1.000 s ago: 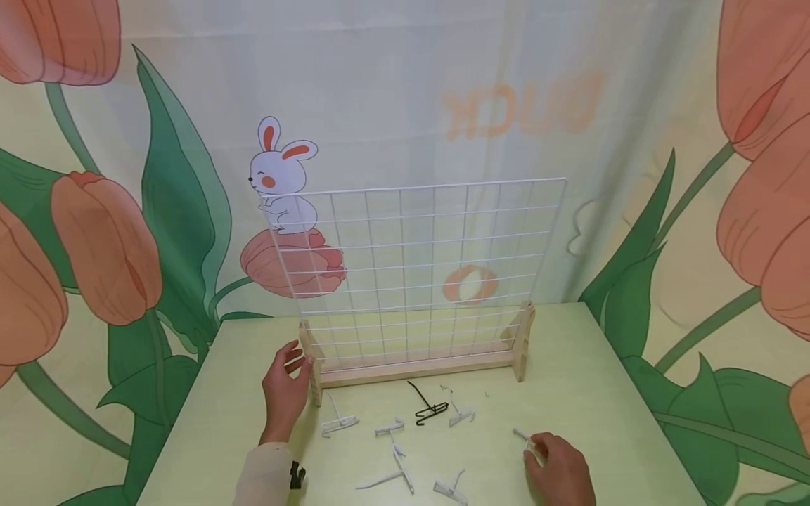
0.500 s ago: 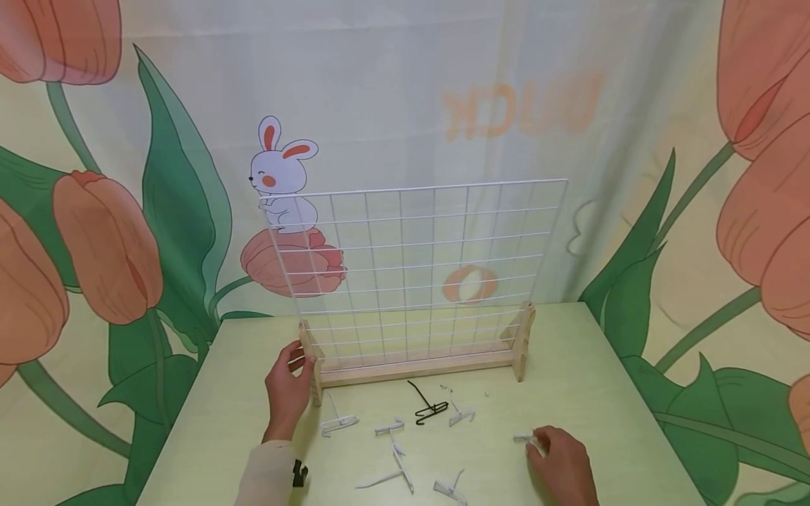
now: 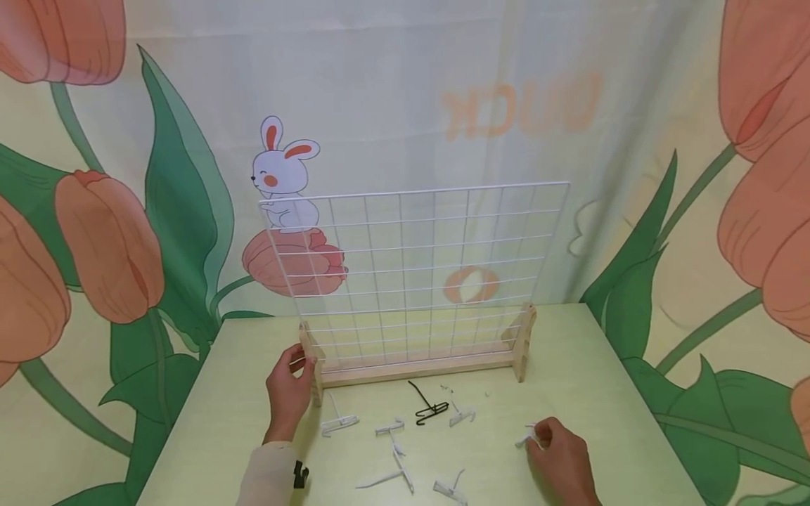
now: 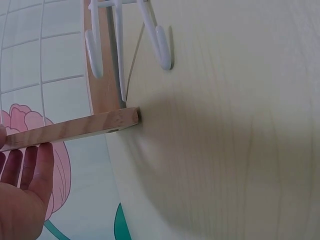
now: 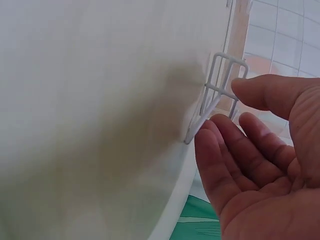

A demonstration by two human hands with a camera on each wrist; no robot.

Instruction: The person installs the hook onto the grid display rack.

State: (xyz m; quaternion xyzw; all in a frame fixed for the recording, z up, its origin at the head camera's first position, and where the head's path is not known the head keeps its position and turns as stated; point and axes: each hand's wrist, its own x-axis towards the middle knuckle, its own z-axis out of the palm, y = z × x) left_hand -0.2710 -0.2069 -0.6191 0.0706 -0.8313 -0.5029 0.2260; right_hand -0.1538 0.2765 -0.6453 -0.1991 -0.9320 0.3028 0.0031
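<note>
Left hand [image 4: 22, 200] rests fingers against the wooden foot [image 4: 75, 129] beside white hooks [image 4: 127, 45].

a pale green table [image 3: 601, 393] stands against a backdrop [image 3: 405, 91] printed with orange tulips, green leaves and a white rabbit [image 3: 281, 179].
</note>
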